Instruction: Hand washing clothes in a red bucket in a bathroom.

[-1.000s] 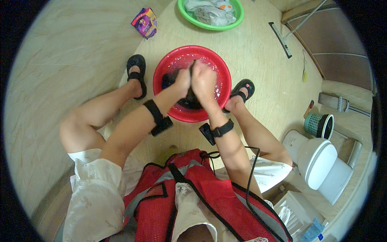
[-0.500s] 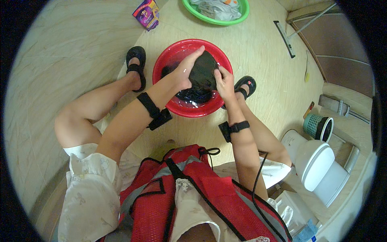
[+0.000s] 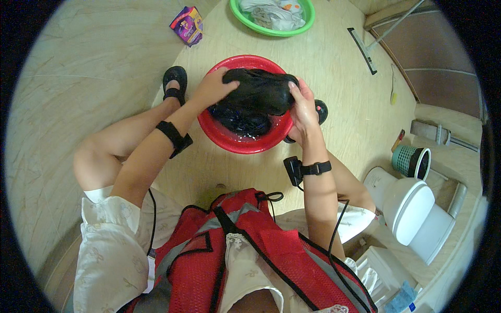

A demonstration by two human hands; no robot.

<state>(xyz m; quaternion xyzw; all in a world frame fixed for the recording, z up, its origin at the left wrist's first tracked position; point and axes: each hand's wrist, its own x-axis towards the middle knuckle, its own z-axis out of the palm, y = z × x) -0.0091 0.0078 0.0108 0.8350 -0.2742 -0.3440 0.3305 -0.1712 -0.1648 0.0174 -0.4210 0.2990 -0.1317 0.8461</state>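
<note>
- Head view: black cloth is held over the red basin, its ends grasped by left hand and right hand.
- Beyond, floor is left open toward a green tub.
- Both sides are flanked by black shoes.

The black cloth I hold looks wet and sleek, with soft, shiny folds; my red basin is smooth, glossy plastic. My vest is matt, rough mesh cloth, and the toilet is smooth and glossy.
</note>
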